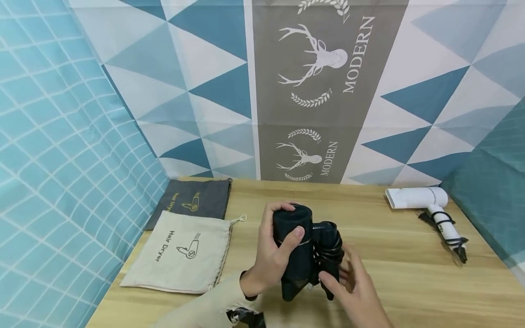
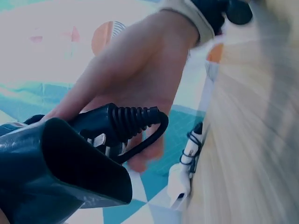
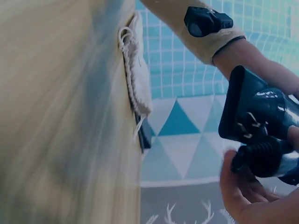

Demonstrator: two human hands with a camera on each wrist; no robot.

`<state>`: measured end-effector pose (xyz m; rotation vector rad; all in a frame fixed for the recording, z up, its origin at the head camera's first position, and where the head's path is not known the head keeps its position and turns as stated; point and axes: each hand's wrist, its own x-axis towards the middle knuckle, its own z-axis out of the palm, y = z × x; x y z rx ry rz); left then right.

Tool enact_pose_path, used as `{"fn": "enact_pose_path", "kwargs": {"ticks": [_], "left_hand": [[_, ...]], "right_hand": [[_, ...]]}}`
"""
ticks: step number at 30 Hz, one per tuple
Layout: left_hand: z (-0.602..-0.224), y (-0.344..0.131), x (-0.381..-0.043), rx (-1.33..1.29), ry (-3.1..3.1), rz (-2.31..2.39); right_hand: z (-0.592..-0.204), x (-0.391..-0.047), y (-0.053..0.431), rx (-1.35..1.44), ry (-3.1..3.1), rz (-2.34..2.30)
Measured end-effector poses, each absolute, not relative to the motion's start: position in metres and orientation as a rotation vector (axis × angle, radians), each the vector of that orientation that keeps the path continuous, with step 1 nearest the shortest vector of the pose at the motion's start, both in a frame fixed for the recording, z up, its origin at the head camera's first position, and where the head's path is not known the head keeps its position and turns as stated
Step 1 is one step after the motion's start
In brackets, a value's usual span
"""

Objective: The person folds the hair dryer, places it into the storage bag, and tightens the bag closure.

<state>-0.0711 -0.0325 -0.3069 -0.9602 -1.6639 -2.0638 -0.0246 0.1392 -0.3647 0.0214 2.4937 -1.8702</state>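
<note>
A black hair dryer [image 1: 297,257] is held over the table, its round vented back end up and its flat nozzle [image 2: 84,168] pointing down. My left hand [image 1: 268,255] grips the barrel, thumb across the front and fingers round the far side. Beside the barrel, the folded handle [image 1: 330,269] has its black cord [image 1: 328,248] wound round it in several loops. My right hand [image 1: 357,287] holds the handle's lower end, thumb in front and fingers behind. In the left wrist view the ribbed cord sleeve [image 2: 135,119] sticks out at the handle's end, against that hand.
On the table's left lie a cream drawstring pouch [image 1: 184,255] and, partly under it, a dark grey pouch [image 1: 201,196], both printed with a hair dryer. A white hair dryer [image 1: 418,198] with a black cord lies at the right. Patterned curtains [image 1: 303,109] hang behind the wooden table [image 1: 418,282].
</note>
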Motion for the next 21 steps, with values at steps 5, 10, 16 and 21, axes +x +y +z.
{"fn": "enact_pose_path", "kwargs": {"ticks": [5,10,16,21], "left_hand": [[-0.31,-0.035,-0.069,-0.965,-1.713,-2.033],[-0.308,-0.036,-0.075,-0.989,-1.958,-1.977],[-0.309,-0.051,-0.092,-1.056,-2.515,-1.737],[-0.327,-0.077,-0.104,-0.983,-2.79,-1.369]], "right_hand": [[-0.381,-0.019,0.139,0.028,2.452,-1.848],[-0.4,-0.017,0.141,-0.066,2.281,-1.992],[-0.415,-0.014,0.144,-0.016,2.234,-2.054],[-0.418,-0.015,0.145,-0.044,2.166,-2.072]]}}
